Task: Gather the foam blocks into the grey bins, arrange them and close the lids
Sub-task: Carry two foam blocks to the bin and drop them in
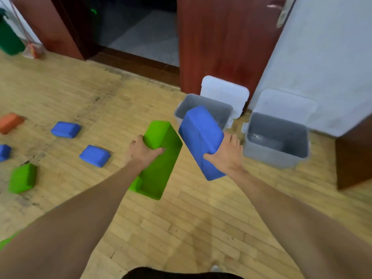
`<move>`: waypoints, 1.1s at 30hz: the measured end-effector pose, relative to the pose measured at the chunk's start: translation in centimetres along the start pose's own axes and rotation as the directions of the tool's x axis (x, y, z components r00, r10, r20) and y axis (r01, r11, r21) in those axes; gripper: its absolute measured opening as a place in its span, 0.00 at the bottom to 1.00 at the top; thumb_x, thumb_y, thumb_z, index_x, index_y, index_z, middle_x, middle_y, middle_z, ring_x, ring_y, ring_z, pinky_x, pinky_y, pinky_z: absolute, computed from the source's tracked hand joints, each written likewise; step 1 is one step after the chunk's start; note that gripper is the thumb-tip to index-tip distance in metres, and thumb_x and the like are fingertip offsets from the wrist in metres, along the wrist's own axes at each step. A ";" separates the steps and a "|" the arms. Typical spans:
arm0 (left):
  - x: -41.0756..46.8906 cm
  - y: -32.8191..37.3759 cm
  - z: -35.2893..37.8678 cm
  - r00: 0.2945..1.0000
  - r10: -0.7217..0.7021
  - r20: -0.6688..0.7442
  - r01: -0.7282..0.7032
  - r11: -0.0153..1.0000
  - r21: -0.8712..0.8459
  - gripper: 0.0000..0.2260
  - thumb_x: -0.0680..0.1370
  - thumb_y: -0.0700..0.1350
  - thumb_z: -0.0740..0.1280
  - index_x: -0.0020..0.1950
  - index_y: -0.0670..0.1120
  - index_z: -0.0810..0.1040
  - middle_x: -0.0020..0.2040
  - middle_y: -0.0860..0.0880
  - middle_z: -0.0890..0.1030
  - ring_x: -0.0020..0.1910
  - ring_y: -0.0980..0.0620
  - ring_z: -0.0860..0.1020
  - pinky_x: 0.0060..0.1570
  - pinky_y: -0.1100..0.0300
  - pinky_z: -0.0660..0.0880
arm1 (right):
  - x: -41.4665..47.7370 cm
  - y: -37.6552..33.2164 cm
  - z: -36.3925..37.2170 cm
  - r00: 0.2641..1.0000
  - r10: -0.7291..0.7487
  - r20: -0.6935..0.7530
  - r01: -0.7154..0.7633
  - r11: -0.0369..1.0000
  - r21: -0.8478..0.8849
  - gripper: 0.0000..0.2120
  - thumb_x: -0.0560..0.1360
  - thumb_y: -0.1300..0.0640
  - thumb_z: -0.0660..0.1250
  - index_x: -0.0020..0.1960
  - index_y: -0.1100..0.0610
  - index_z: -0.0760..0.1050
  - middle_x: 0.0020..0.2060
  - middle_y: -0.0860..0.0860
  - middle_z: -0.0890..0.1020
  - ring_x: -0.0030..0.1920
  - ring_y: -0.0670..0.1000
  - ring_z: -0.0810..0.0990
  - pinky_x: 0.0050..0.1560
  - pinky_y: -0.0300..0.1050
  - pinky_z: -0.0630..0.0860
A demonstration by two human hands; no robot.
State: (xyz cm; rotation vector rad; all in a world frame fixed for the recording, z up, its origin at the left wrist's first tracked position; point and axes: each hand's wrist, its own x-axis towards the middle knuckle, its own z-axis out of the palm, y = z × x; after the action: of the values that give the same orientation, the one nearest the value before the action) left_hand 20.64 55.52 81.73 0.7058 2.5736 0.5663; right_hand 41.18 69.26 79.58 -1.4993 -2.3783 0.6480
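Both hands are loaded! The right hand has fingers and thumb clamped round the lower end of a blue block, which is held tilted right in front of the left bin and covers part of its near rim. The left hand grips a long green block near its upper end, thumb pressed on the front face. This block is tilted too, just left of the left bin and nearer the person. The left bin stands open, its white lid up behind it against a red-brown door. Just right of it is the right bin, also open. Well left of the left bin, scattered on the wood floor, lie loose blue blocks, a small green block and an orange block.
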 end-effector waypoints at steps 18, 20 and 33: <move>34.2 17.8 6.8 0.950 0.122 0.288 -0.166 0.977 0.135 0.40 0.62 0.66 0.75 0.64 0.41 0.74 0.60 0.41 0.76 0.58 0.41 0.76 0.56 0.52 0.74 | 32.1 2.2 4.2 0.934 0.353 -0.054 -0.352 0.936 0.023 0.41 0.65 0.40 0.73 0.70 0.57 0.61 0.61 0.55 0.69 0.63 0.58 0.69 0.63 0.54 0.67; 37.8 19.8 6.8 0.948 0.127 0.291 -0.178 0.972 0.156 0.41 0.63 0.65 0.75 0.67 0.41 0.71 0.62 0.40 0.73 0.60 0.41 0.74 0.59 0.51 0.72 | 35.2 2.0 4.8 0.928 0.370 -0.048 -0.370 0.929 0.015 0.41 0.66 0.40 0.73 0.70 0.57 0.61 0.62 0.55 0.69 0.62 0.58 0.69 0.62 0.54 0.67; 60.9 31.6 17.0 0.931 0.124 0.344 -0.186 0.970 0.155 0.40 0.66 0.60 0.75 0.71 0.45 0.65 0.64 0.44 0.67 0.63 0.41 0.72 0.60 0.47 0.72 | 57.5 8.0 14.0 0.834 0.549 0.056 -0.552 0.830 0.079 0.41 0.64 0.44 0.75 0.70 0.58 0.63 0.60 0.55 0.72 0.61 0.56 0.70 0.63 0.48 0.65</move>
State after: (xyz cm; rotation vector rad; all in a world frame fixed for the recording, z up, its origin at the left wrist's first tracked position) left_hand -6.96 118.64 65.86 0.9850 2.2835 0.2282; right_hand 16.21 120.70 62.32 -2.1645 -1.8827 0.8895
